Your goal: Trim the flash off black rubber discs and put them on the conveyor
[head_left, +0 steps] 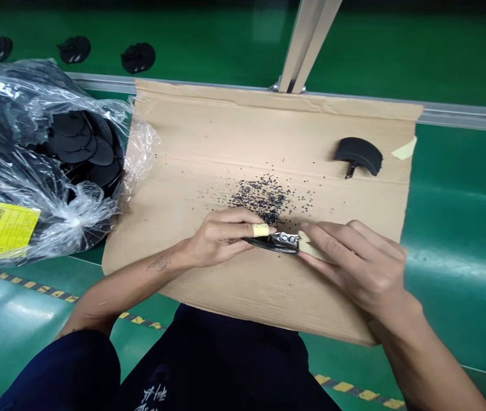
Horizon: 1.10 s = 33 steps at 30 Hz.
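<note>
My left hand (226,234) is closed on the edge of a thin, dark plastic part (264,244), held just above the cardboard. Pale yellow tape wraps one of its fingers. My right hand (363,260) pinches a small shiny metal tool, apparently a nail clipper (288,238), against the right end of that part. Yellowish tape also shows at the right fingertips and hides some of the tool. Right behind both hands lies a scatter of tiny black trimmings (264,197).
A cardboard sheet (209,131) covers the worktop. At its back right sits a curved black part (359,154) with a stem. On the left, a clear plastic bag (24,148) holds several black discs (82,140). More black parts (138,57) lie beyond the metal rail (461,117).
</note>
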### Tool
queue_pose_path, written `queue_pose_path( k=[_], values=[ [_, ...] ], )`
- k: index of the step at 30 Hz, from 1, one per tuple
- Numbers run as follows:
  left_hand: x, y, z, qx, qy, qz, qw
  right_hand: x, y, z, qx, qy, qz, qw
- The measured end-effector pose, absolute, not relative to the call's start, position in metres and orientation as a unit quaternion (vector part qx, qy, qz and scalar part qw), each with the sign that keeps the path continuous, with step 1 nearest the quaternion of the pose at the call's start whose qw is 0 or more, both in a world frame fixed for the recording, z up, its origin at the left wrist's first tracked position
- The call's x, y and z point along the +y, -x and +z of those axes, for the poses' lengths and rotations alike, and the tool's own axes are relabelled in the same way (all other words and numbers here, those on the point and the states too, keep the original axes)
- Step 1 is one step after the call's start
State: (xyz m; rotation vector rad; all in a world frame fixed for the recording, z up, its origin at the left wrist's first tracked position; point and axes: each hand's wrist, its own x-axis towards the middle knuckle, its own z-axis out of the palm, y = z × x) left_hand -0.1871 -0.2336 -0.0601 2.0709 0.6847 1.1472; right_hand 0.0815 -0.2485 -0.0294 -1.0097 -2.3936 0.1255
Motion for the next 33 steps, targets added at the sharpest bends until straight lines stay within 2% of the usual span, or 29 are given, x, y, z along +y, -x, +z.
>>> queue_pose_path(
  k=[5,7,11,15,18,21,24,33],
  values=[
    [-0.234,0.185,-0.055,0.265,-0.787,0.436,0.347,-0.245,-0.078,-0.03,-0.811,0.398,0.295,0.311],
    [-0.234,0.185,-0.055,0.263,-0.792,0.433,0.341,-0.242,-0.079,-0.028,-0.781,0.422,0.33,0.32],
    [-0.237,0.188,-0.049,0.317,-0.797,0.4,0.321,-0.241,-0.091,-0.018,-0.79,0.468,0.254,0.305],
    [-0.217,0.204,-0.033,0.399,-0.751,0.374,0.371,-0.255,-0.115,-0.024,-0.853,0.456,0.068,0.245],
    [-0.17,0.217,-0.018,0.429,-0.767,0.364,0.308,-0.266,-0.129,-0.045,-0.863,0.457,-0.04,0.213],
    [-0.106,0.224,-0.006,0.492,-0.803,0.298,0.158,-0.275,-0.134,-0.061,-0.85,0.483,-0.069,0.198],
    [-0.05,0.222,-0.003,0.581,-0.789,0.183,0.086,-0.283,-0.136,-0.065,-0.838,0.507,-0.08,0.187],
    [0.014,0.227,-0.028,0.616,-0.764,0.15,0.116,-0.296,-0.146,-0.068,-0.828,0.515,-0.089,0.202]
  ],
)
